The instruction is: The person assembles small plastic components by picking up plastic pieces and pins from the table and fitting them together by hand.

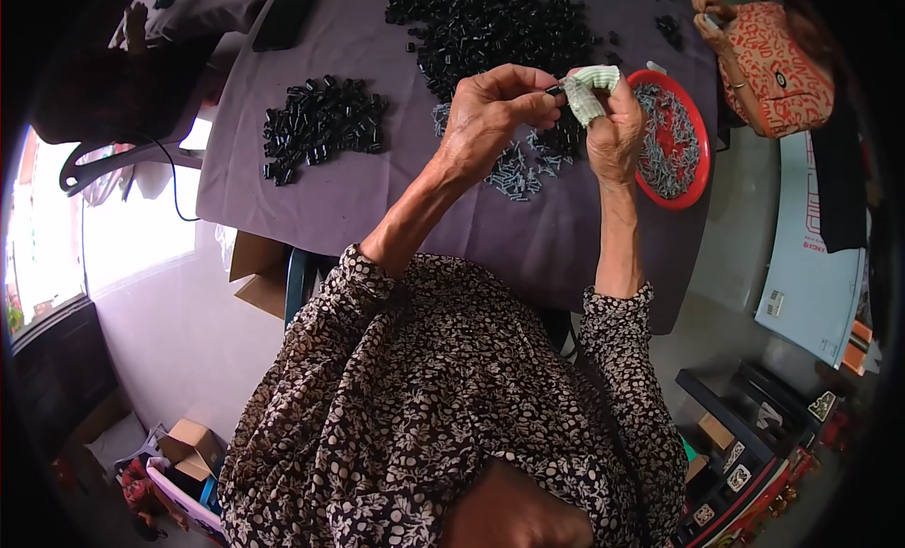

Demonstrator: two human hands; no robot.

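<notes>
My left hand (490, 109) is raised above the purple-covered table (358, 190), its fingertips pinching a small black part (556, 91). My right hand (615, 124) meets it from the right, thumb and finger wrapped in pale green cloth (592, 88), touching the same small part. Below the hands lies a loose scatter of small grey metal pieces (517, 175). A red round tray (698, 161) holding many grey metal pieces sits just right of my right hand.
A big heap of small black parts (490, 24) lies at the table's far side and a smaller heap (320, 124) at the left. Another person in a red patterned top (778, 62) sits far right. Cardboard boxes (255, 270) and clutter stand on the floor.
</notes>
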